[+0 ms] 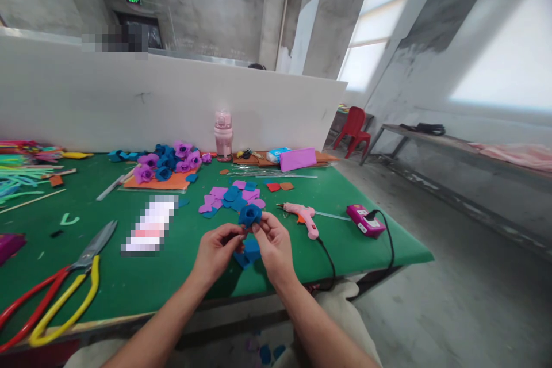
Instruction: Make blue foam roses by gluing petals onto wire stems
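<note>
A small blue craft rose [250, 214] with curled petals is held up above the green table by both of my hands. My right hand [275, 244] has thumb and fingers closed on its right side and base. At the lower left of the flower, my left hand [219, 253] is pinched, fingertips at its base; they hide what lies between them. Blue petal pieces [251, 250] lie on the table just below and behind my hands. Beyond the flower is a loose pile of purple petals [219, 192] and blue petals [238, 203].
A pink glue gun [302, 213] lies to the right, its cord hanging off the edge near a purple power box [364, 220]. Large scissors [81, 276] lie at left. Finished flowers [166, 161], a pink bottle [223, 135] and a white partition [172, 98] stand at the back.
</note>
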The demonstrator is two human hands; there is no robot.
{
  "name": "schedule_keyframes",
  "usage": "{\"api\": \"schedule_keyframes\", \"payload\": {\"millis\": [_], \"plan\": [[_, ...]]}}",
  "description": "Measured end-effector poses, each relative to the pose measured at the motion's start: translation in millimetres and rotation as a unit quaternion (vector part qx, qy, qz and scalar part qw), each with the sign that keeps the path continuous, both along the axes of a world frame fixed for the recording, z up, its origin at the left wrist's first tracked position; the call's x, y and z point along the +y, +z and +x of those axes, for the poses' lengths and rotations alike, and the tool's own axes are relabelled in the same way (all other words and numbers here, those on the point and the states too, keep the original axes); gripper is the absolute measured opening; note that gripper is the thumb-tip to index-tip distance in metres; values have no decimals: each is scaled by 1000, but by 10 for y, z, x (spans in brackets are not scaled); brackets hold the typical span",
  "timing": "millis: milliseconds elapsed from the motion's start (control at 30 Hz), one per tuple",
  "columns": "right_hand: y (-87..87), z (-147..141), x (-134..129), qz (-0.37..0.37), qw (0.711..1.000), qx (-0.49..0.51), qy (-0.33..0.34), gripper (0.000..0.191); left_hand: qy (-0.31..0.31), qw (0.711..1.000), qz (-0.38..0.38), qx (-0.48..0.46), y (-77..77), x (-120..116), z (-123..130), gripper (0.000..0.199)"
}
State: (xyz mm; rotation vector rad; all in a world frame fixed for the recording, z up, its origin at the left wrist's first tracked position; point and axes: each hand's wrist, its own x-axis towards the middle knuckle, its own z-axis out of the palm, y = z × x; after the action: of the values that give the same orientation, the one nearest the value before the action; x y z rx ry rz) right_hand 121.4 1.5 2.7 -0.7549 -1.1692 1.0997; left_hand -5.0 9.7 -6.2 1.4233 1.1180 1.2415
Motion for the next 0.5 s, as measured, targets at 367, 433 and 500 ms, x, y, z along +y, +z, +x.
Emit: {"api": "schedule_keyframes", "payload": {"millis": [367, 433, 500], "plan": [[-2, -2, 4, -1, 1000, -1, -9, 16, -11, 1000, -11, 13, -12, 1, 9, 10], [-11, -4, 6, -4, 1000, 1, -6, 16, -14, 1000, -12, 22, -24, 6, 11, 10], [-19, -5, 11, -6, 1000, 1, -4, 17, -13, 999, -12, 29, -27, 6, 17, 10]]}}
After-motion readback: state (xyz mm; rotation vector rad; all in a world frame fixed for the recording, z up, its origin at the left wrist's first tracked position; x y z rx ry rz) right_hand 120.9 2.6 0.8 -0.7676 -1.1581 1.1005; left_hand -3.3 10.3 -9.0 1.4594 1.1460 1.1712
